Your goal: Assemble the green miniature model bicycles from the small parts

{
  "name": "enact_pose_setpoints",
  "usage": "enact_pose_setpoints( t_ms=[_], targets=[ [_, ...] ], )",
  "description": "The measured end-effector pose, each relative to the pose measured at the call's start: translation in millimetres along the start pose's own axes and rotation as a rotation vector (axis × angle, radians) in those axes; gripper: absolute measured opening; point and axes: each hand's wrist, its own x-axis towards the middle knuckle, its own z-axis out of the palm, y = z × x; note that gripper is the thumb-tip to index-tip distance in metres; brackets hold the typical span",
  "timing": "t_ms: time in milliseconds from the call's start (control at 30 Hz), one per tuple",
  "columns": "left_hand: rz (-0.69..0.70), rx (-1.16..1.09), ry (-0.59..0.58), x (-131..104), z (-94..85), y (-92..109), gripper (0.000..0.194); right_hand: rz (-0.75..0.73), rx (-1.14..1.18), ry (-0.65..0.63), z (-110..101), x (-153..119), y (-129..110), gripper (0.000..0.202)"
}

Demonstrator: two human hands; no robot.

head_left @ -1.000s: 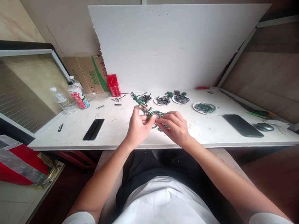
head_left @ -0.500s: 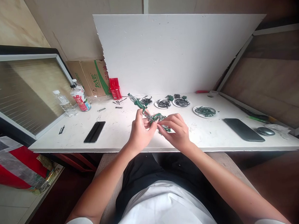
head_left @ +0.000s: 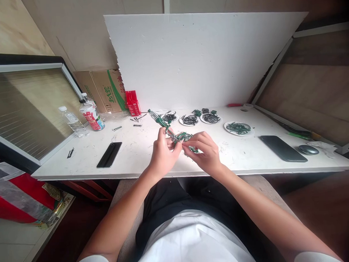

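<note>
Green model (head_left: pixel 178 137) between both hands (head_left: pixel 202 150)

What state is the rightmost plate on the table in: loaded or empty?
Loaded: a tangle of green parts covers most of the rightmost plate, leaving mainly its white rim showing.

The surface (head_left: pixel 135 159) is lying open along its front edge between the dark phone (head_left: pixel 109 154) and the hands (head_left: pixel 165 156), and again between the hands and the black slab (head_left: pixel 283 148) near the right end. Beyond the hands, four plates (head_left: pixel 239 128) of small parts are blocking the way towards the back edge, where a white panel (head_left: pixel 206 61) is standing as a wall, while bottles (head_left: pixel 92 115) are crowding the back left corner.
</note>
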Motion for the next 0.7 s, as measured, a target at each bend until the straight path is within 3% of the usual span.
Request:
enact_pose_setpoints(
  t_ms=[267,533,700],
  targets=[
    [-0.082,-0.019,-0.023,2,-1.4,4,0.046,-0.182,-0.109,-0.038,-1,-5,15,0.022],
    [-0.088,-0.116,-0.023,4,1.5,2,0.048,0.049,0.018,-0.039,-1,-1,7,0.005],
    [-0.055,-0.094,0.023,2,4.0,-6,0.051,0.114,-0.008,-0.040,2,-2,0,0.005]
  ],
)
